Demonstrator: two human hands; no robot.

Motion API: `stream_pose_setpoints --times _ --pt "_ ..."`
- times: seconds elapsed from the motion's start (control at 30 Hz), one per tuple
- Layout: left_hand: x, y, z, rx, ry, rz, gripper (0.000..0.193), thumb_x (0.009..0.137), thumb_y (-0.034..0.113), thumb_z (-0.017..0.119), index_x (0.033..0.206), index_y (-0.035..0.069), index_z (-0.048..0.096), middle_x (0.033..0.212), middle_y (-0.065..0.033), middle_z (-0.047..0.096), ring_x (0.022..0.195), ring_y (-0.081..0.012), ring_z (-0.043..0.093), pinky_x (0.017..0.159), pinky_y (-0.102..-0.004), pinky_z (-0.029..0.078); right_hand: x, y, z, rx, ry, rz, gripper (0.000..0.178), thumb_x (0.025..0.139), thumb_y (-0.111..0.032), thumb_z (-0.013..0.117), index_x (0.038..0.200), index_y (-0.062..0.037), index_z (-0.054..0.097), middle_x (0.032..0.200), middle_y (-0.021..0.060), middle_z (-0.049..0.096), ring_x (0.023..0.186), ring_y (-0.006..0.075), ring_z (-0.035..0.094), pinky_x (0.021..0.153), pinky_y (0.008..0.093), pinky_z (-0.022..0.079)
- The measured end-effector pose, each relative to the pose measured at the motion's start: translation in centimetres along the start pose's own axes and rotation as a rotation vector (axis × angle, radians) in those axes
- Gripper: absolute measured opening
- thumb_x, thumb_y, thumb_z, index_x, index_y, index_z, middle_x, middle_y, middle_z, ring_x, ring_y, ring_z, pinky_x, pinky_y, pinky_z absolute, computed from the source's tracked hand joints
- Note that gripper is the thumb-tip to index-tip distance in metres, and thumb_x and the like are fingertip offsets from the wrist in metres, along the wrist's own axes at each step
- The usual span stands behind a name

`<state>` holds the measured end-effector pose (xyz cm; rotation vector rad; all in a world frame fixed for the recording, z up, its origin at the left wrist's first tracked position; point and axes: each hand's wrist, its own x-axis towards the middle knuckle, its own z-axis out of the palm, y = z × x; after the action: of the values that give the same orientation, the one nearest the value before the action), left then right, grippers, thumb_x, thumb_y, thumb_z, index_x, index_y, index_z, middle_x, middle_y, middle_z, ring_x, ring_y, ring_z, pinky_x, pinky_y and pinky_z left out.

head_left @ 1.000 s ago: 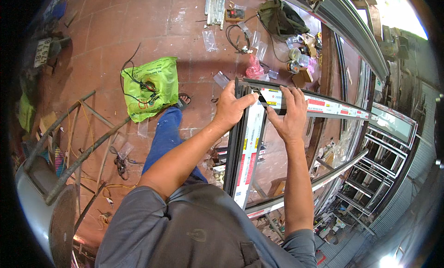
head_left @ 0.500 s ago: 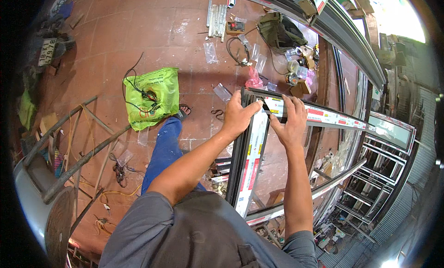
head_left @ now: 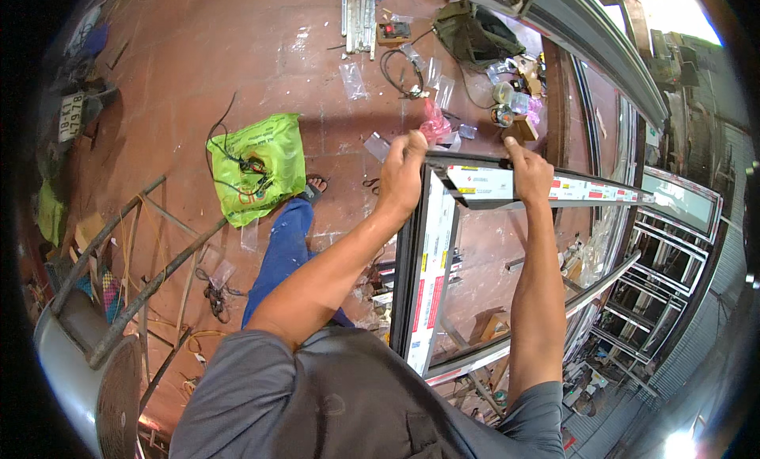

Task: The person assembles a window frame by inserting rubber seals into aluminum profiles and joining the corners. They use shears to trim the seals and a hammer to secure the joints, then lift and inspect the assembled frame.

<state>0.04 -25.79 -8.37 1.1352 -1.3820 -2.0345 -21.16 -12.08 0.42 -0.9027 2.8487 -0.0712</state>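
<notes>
In front of me is a dark metal frame whose faces carry white, red and yellow protective film. Its near bar meets the far bar at a corner, where a dark slanted gap shows at the joint. My left hand is closed around the outer edge of that corner, thumb on top. Farther right, my right hand grips the far bar, its thumb over the far edge and its fingers folded on the near side. Part of each grip is hidden behind the bars.
A green plastic bag with black cables lies on the tiled floor, beside my sandalled foot. Metal strips, a dark bag and a pink plastic bag lie beyond. Metal trestle bars stand left; stacked frames stand right.
My right hand has slid right along the far bar, away from the corner. My left thumb has come off the joint's top face to the outer edge. The view has shifted slightly.
</notes>
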Motion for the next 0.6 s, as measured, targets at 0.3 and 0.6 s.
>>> stream_pose_setpoints --times 0.3,0.6 --pt "-0.2 0.3 -0.6 -0.625 -0.291 -0.309 0.089 0.107 0.075 0.025 0.127 -0.002 0.066 0.105 -0.0139 0.074 0.091 -0.0186 0.070 0.087 -0.0330 0.057 -0.5 0.1 -0.3 0.007 -0.012 0.111 0.074 0.101 -0.070 0.045 0.091 -0.0076 0.082 0.086 0.0252 0.073 0.088 0.0468 0.070 0.084 0.0546 0.050" --pt "-0.7 0.9 -1.5 -0.467 -0.262 -0.299 0.092 0.106 0.076 0.027 0.126 -0.005 0.064 0.105 -0.0168 0.075 0.096 -0.0230 0.073 0.092 -0.0373 0.058 -0.8 -1.5 -0.2 -0.019 -0.069 0.186 0.077 0.098 -0.075 0.045 0.099 -0.0080 0.083 0.093 0.0274 0.074 0.093 0.0473 0.071 0.085 0.0513 0.052"
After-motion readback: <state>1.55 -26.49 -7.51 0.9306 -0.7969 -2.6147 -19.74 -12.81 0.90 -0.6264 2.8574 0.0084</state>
